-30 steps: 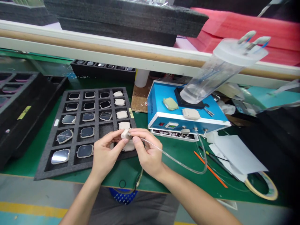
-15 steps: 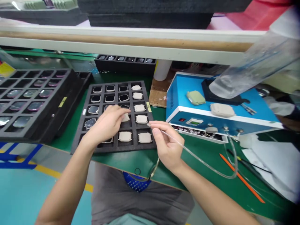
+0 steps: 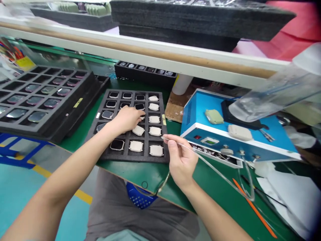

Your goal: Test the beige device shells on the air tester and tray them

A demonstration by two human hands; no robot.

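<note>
My left hand (image 3: 129, 118) is over the black foam tray (image 3: 126, 158), its fingertips closed down at a third-column cell. A pale edge of a watch case shows beneath them; the rest is hidden by the fingers. Just below that cell lies a beige watch case (image 3: 138, 130), slightly askew. More beige cases, such as one watch case (image 3: 155, 131), fill the right column, while dark-screened watches (image 3: 117, 145) sit to the left. At the tray's right edge, my right hand (image 3: 182, 155) pinches a thin clear tube (image 3: 213, 167) near its tip.
A blue box (image 3: 213, 144) with a knob and display stands right, bearing a green case (image 3: 214, 116), a beige block (image 3: 240, 132) and a clear cylinder (image 3: 271, 90). Stacked trays (image 3: 42, 130) are left. An orange stick (image 3: 254, 207) lies right. A shelf (image 3: 150, 53) crosses above.
My left hand has moved up one cell, uncovering the beige case in the cell below. My right hand still holds the tube by the tray edge. The camera view has shifted and tilted.
</note>
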